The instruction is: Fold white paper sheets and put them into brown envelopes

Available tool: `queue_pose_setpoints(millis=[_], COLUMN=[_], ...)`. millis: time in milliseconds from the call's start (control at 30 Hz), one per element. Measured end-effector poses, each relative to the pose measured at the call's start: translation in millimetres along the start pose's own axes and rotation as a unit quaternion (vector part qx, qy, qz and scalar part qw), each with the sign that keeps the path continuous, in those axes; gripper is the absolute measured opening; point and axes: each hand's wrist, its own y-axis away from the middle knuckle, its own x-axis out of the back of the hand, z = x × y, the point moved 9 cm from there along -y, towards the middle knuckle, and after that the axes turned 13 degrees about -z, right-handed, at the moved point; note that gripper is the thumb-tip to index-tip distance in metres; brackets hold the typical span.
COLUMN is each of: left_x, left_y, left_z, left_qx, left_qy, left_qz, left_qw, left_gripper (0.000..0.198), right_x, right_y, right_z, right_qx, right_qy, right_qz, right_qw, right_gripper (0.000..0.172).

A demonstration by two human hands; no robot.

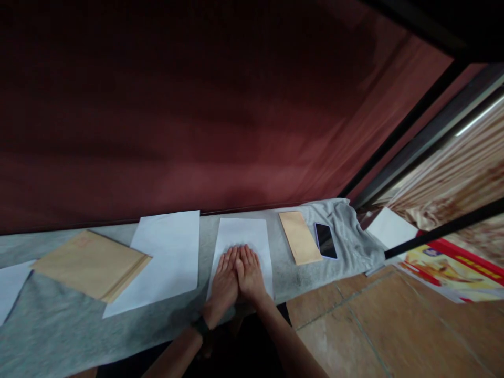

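Observation:
Both of my hands lie flat, side by side, on a white sheet of paper [244, 233] that rests on a grey cloth [51, 325]. My left hand [224, 281] has its fingers stretched out and pressed on the sheet's lower half; a dark band sits on that wrist. My right hand [249, 274] touches it along the thumb side, fingers likewise extended and flat. Neither hand holds anything.
A larger white sheet [165, 257] and a stack of brown envelopes [92, 262] lie to the left. To the right are a small brown envelope [300, 237] and a dark phone [325, 240]. A dark red curtain hangs behind. Tiled floor and printed papers [444, 268] are at right.

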Motion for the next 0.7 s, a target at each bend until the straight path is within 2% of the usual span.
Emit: queue_pose_setpoints(millis=[67,133,300,467,600,700], left_x=[-0.6,3.7,20.9,21.4,24.9,30.3], left_y=[19.2,31.2,51.5,74.5,82.9,77.2], left_z=[9.3,7.8,-8.6,-15.4,-12.6,5.1], left_qx=[-0.004,0.007,0.038,0.046,0.031,-0.024], left_qy=[-0.015,-0.02,-0.004,-0.007,-0.013,-0.009], left_qz=[-0.009,-0.013,0.011,0.021,0.021,-0.002], left_qw=[1.0,1.0,0.999,0.999,0.999,1.0], left_gripper=[0.061,0.058,0.058,0.062,0.061,0.056], right_x=[-3.5,0.2,20.5,32.2,36.5,33.5], right_y=[18.6,32.0,53.5,73.1,80.4,77.0], right_z=[-7.4,-4.2,25.1,54.7,63.3,50.7], right_qx=[0.015,0.013,-0.016,-0.038,-0.055,-0.068], right_qy=[0.021,0.051,0.11,0.14,0.132,0.107], right_qz=[0.002,0.012,0.036,0.051,0.062,0.062], right_qw=[1.0,0.999,0.993,0.988,0.988,0.99], right_gripper=[0.052,0.053,0.054,0.055,0.056,0.057])
